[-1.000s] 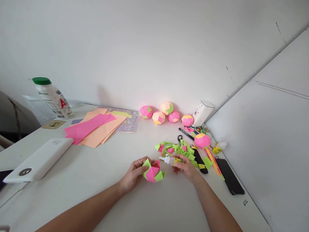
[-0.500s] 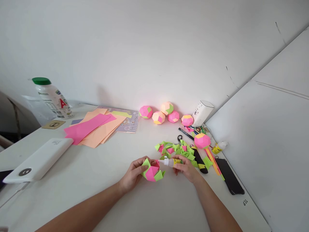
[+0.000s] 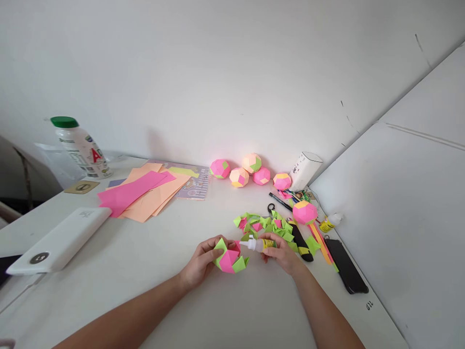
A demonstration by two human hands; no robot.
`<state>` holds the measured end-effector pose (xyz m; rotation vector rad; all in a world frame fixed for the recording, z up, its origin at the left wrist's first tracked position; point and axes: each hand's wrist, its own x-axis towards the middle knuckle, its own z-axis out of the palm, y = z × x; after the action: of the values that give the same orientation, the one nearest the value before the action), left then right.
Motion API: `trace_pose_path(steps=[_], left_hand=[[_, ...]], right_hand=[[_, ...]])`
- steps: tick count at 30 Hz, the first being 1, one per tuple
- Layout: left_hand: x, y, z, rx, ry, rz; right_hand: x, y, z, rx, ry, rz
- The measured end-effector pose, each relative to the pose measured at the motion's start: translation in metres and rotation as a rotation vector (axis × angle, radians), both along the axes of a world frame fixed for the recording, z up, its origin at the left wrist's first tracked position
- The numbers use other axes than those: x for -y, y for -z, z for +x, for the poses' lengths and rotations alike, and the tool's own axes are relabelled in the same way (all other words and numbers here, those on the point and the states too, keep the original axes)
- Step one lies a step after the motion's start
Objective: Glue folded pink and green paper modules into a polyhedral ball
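Note:
My left hand (image 3: pixel 199 260) pinches a partly formed paper ball (image 3: pixel 228 261) made of pink and green folded pieces, open at its top right. In my right hand (image 3: pixel 283 254) lies a small glue bottle (image 3: pixel 260 244) with a yellow label, tilted nearly level. Its white nozzle points left, at the pink upper edge of the ball; whether the tip touches the paper I cannot tell. Just behind my hands spreads a pile of green and pink folded paper pieces (image 3: pixel 267 226).
Finished paper balls (image 3: pixel 239 177) line the wall. Coloured sheets (image 3: pixel 145 191), a power bank (image 3: pixel 60 240) and a drink bottle (image 3: pixel 82 150) stand left. On the right are a utility knife (image 3: pixel 301 242), another glue bottle (image 3: pixel 330 222), a phone (image 3: pixel 346 264) and a black pen (image 3: pixel 280 201).
Both hands hold nearly the same place. The glue bottle's nozzle has shifted very slightly to the right, and the whole view has moved a touch.

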<state>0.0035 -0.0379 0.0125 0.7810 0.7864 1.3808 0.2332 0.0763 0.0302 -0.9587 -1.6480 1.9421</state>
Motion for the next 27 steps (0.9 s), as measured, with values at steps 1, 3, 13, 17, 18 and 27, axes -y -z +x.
trace_pose_path(steps=[1, 3, 13, 17, 18, 27], left_hand=[[-0.0001, -0.0002, 0.0000, 0.006, 0.001, 0.003], [-0.0001, -0.0007, 0.0001, 0.018, 0.002, 0.014], [0.0004, -0.0028, 0.0005, 0.024, 0.006, -0.009], [0.0006, -0.0041, 0.0008, 0.018, 0.014, -0.010], [0.0007, -0.0043, 0.0008, 0.018, 0.019, -0.007], [0.0008, -0.0034, 0.0005, 0.020, 0.047, 0.020]], right_hand=[[-0.0004, 0.0001, 0.0006, 0.004, -0.004, 0.005], [-0.0011, -0.0001, 0.0020, 0.010, -0.013, 0.010], [-0.0011, -0.0004, 0.0016, 0.029, -0.014, 0.010], [-0.0006, 0.0021, -0.0029, 0.023, 0.065, 0.035], [-0.0008, 0.0026, -0.0038, 0.015, 0.087, 0.036], [-0.0052, 0.0064, -0.0039, -0.045, 0.260, 0.084]])
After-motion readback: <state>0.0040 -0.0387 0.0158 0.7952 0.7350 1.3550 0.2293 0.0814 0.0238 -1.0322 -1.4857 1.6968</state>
